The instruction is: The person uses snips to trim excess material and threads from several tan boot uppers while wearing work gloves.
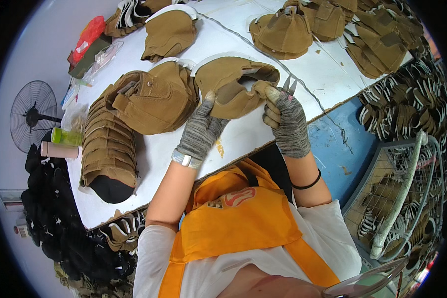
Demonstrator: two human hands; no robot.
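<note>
A brown suede-like shoe upper [224,74] with a white edge is stretched between my two gloved hands, just over the white table. My left hand [199,130], in a grey knit glove, grips its near left edge with the thumb on top. My right hand [288,121] pinches the upper's right end between thumb and fingers. Small metal snips [289,86] are tucked in that same hand, blades pointing away from me. Left of the held piece lie more brown uppers [154,102], partly overlapped by it. A nested row of uppers [108,141] curves along the table's left side.
Further stacks of uppers [283,32] stand at the back, and a cable [233,34] crosses the white table [164,159]. A wire cart [382,198] with uppers is at right. A fan [33,116], cups and a dark heap [59,213] are at left.
</note>
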